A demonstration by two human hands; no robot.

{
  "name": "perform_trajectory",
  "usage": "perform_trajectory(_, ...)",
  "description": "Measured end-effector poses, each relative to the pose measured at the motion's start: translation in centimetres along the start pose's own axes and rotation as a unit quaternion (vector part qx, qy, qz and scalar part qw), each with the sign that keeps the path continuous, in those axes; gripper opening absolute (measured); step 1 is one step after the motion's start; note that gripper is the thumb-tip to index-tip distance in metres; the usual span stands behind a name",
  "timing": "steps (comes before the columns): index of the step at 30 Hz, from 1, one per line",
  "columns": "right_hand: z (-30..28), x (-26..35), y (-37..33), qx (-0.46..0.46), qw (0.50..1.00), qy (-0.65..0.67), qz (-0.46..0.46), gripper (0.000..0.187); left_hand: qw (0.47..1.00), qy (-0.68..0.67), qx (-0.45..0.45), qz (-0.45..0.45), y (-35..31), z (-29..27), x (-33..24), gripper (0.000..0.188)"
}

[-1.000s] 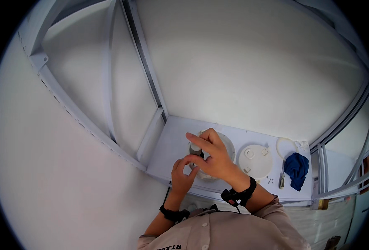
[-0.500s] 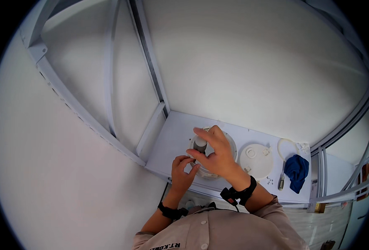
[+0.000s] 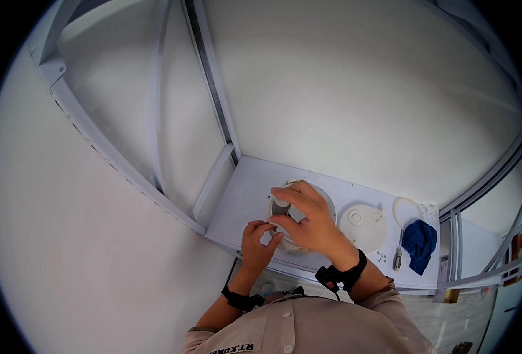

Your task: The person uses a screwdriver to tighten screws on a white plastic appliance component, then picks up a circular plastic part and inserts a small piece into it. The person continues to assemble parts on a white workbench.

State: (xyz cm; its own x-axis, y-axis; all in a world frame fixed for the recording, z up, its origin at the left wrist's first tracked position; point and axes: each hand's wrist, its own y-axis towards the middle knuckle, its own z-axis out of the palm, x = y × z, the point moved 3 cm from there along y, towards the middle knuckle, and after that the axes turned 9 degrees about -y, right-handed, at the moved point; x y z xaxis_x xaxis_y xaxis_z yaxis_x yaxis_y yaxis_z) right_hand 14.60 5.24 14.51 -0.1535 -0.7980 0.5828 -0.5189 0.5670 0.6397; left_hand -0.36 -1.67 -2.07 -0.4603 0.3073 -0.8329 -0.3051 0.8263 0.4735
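Note:
A round white housing (image 3: 330, 207) lies on the left half of the table, under both of my hands. My right hand (image 3: 315, 221) is above it, with thumb and fingers around the thick grey handle of what looks like a screwdriver (image 3: 280, 207), its pale end pointing up. Close beside the lower end of the tool, my left hand (image 3: 258, 248) rests at the housing's left rim. Its thumb and index finger curl toward each other around a small dark spot, too small to name. The tool's tip is hidden.
Right of the housing lies a round white cover (image 3: 364, 227), with several small screws (image 3: 381, 258) near it. Further right are another screwdriver (image 3: 398, 256), a blue cloth (image 3: 420, 245) and a pale ring (image 3: 405, 202). Metal frame posts (image 3: 213, 88) stand around the table (image 3: 228, 200).
My right hand has shifted slightly, its fingers closing nearer around the screwdriver handle. The handle's top has moved a little to the left. My left hand stays almost still.

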Motion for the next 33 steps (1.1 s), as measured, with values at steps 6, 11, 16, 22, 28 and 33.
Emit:
perform_trajectory(6,0.5,-0.1,-0.1,-0.036,0.999,-0.016,-0.023,0.063,1.0,0.015,0.004,0.005,0.1,0.0,-0.1,0.03)
perform_trajectory(11,0.4,1.1,0.4,-0.015,0.999,0.035,-0.027,0.061,1.0,0.014,-0.005,-0.001,0.1,-0.2,-0.2,0.03)
perform_trajectory(16,0.0,0.3,-0.2,-0.035,0.999,-0.007,-0.011,0.056,1.0,0.007,-0.004,0.005,0.1,-0.1,-0.5,0.031)
perform_trajectory(22,0.1,0.7,-0.4,-0.048,0.998,-0.021,-0.017,0.055,1.0,0.024,0.001,0.009,0.3,0.2,-0.6,0.03)
perform_trajectory(28,-0.7,1.6,-0.2,0.015,1.0,0.024,-0.005,0.057,0.997,0.072,0.013,0.035,0.1,0.5,-0.6,0.03)
perform_trajectory(33,-2.8,2.6,0.7,-0.056,0.997,-0.015,-0.051,0.058,0.995,0.088,0.003,0.052,0.3,0.3,-0.8,0.028)
